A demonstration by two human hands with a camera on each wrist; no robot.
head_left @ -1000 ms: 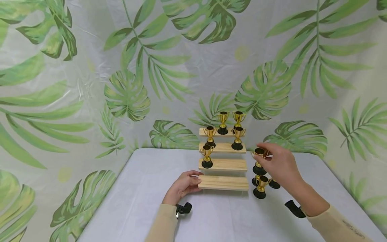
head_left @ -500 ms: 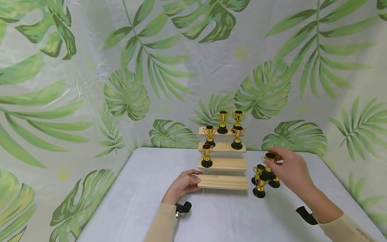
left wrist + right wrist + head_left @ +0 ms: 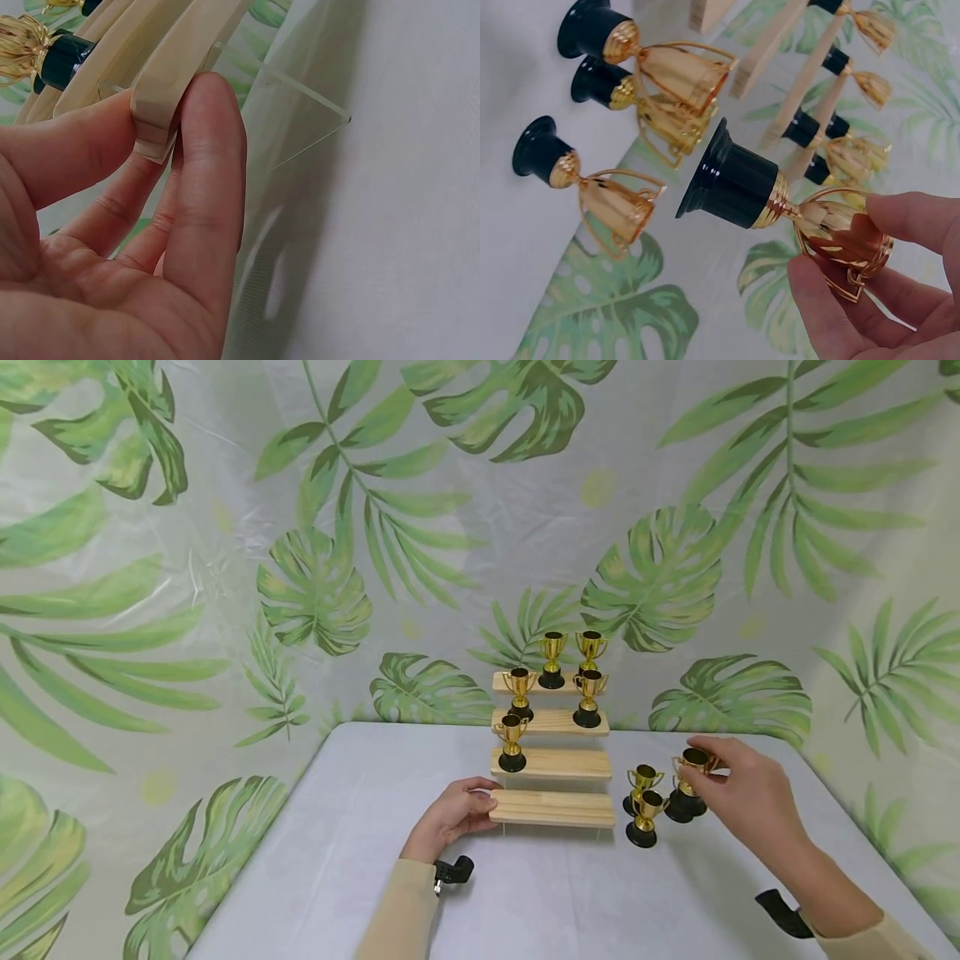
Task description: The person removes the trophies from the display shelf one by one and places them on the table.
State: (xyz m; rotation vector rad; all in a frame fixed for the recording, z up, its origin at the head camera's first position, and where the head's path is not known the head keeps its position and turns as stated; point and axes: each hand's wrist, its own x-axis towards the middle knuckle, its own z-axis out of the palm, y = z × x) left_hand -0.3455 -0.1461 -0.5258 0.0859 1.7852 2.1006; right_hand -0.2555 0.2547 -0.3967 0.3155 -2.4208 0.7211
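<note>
A four-step wooden stand [image 3: 552, 807] stands mid-table, with several small gold trophies [image 3: 588, 697] with black bases on its upper three steps. My left hand [image 3: 483, 802] grips the left end of the bare bottom step [image 3: 154, 124] between thumb and fingers. To the right of the stand, my right hand [image 3: 705, 764] pinches the cup of another gold trophy [image 3: 735, 184]. It is held low by the table; I cannot tell whether its base touches. Loose trophies [image 3: 643, 818] stand on the table just left of it, and three show in the right wrist view [image 3: 607, 199].
The table [image 3: 360, 860] wears a pale cloth and is walled by a leaf-print backdrop [image 3: 315, 593] behind and on both sides. A clear acrylic support [image 3: 307, 112] carries the stand's steps. Black wrist mounts [image 3: 453, 870] sit at both cuffs.
My right hand has carried its trophy rightwards and down, away from the stand to beside the loose trophies. The left hand has kept its hold on the bottom step.
</note>
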